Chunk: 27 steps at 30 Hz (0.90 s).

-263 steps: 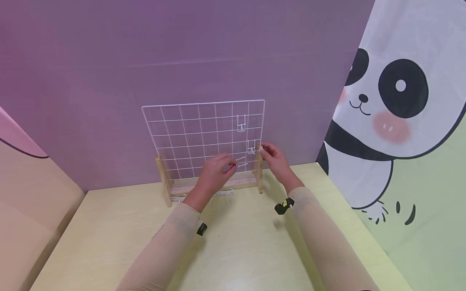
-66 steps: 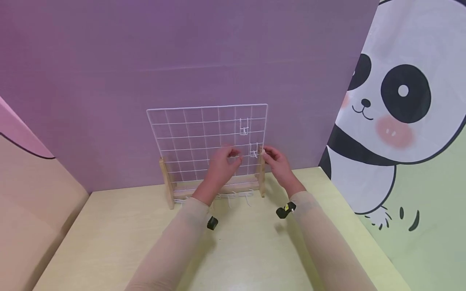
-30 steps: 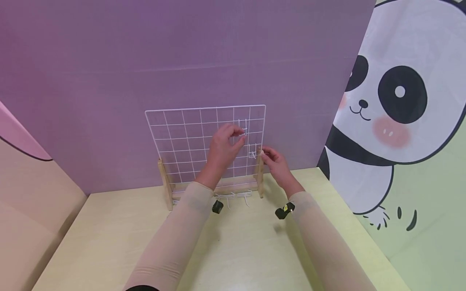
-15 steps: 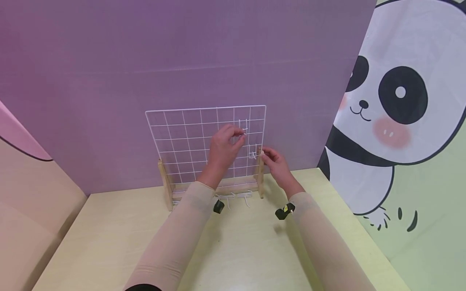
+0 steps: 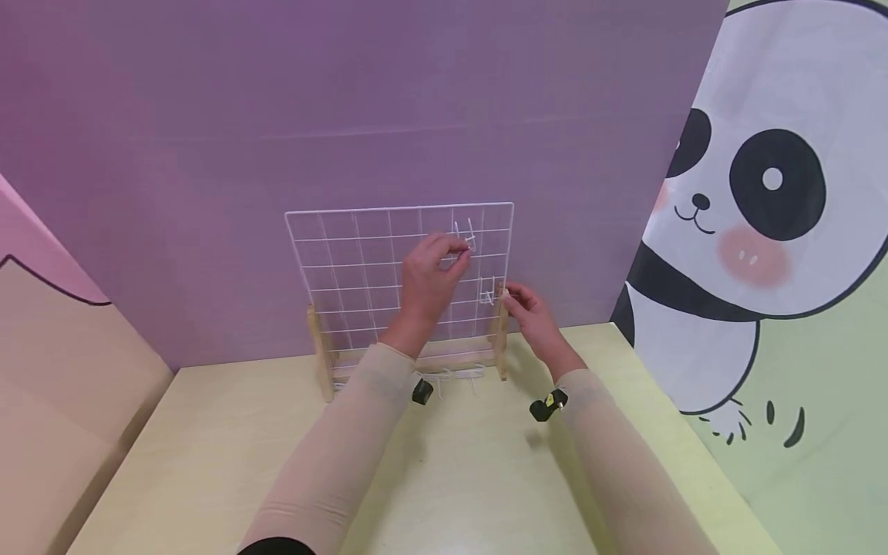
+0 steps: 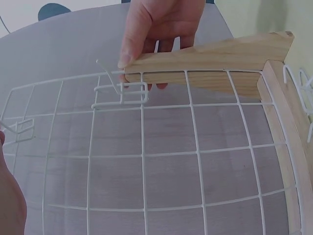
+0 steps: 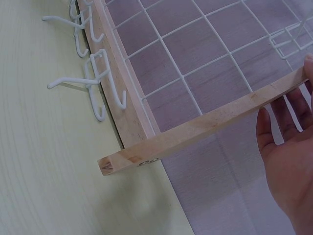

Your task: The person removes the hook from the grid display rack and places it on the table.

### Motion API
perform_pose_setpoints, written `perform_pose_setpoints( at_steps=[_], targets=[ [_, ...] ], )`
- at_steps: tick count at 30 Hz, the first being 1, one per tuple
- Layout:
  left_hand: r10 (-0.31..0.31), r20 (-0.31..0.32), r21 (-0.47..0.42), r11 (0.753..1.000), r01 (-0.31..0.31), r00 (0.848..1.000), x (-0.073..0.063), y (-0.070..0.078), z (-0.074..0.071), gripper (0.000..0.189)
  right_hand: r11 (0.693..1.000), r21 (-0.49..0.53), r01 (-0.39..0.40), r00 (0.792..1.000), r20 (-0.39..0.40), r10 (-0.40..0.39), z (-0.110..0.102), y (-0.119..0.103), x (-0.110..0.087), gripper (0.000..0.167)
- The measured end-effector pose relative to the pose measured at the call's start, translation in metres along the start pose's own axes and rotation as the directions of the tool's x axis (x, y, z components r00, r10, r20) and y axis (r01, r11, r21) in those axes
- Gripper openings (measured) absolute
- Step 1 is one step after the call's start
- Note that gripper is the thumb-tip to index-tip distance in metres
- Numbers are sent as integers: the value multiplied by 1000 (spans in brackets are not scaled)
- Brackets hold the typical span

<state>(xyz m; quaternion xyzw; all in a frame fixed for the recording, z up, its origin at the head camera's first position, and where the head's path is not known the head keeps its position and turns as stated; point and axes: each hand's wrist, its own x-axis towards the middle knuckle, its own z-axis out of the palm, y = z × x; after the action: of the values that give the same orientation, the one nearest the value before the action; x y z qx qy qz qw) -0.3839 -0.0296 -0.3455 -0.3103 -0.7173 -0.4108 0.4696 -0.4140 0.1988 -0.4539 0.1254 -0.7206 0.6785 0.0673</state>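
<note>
A white wire grid panel (image 5: 398,207) stands in a wooden stand. My left hand (image 5: 428,281) pinches the upper wire hook (image 5: 472,237) near the panel's top right. That hook's back prongs stick up, slightly skewed; whether it still touches the grid I cannot tell. Below it hangs a second wire hook (image 6: 120,95), close to the stand's right leg. My right hand (image 5: 534,316) grips the upper end of this wooden leg (image 7: 205,122), thumb in front and fingers behind. In the left wrist view, only the left hand's edge (image 6: 11,200) shows.
Several loose white hooks (image 7: 93,81) lie on the pale tabletop (image 5: 472,478) along the stand's base. A purple backdrop (image 5: 388,108) rises behind the grid, and a panda picture (image 5: 770,193) covers the right wall.
The hook my left hand held earlier has left it; another hook now lies by the base. The left hand rose to the upper hook, which has just shifted up and tilted. The right hand stays put.
</note>
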Motion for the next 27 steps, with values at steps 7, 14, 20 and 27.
perform_pose_setpoints(
  at_steps=[7, 14, 20, 27],
  targets=[
    [20, -4, -25, 999, -20, 1000, -3, 7, -2, 5, 1000, -1, 7, 1000, 1, -7, -2, 0, 1, 39],
    [34, 55, -10, 999, -33, 998, -10, 13, -15, 6, 1000, -9, 19, 1000, 6, -19, -2, 1, 2, 39],
    [53, 90, -5, 999, -52, 995, -21, 13, -32, 7, 1000, -3, 27, 1000, 13, -27, 1, 0, 2, 39],
    [84, 118, 8, 996, -86, 989, -38, 8, -54, 10, 999, -29, 15, 1000, 11, -15, 0, -3, -2, 40]
  ],
)
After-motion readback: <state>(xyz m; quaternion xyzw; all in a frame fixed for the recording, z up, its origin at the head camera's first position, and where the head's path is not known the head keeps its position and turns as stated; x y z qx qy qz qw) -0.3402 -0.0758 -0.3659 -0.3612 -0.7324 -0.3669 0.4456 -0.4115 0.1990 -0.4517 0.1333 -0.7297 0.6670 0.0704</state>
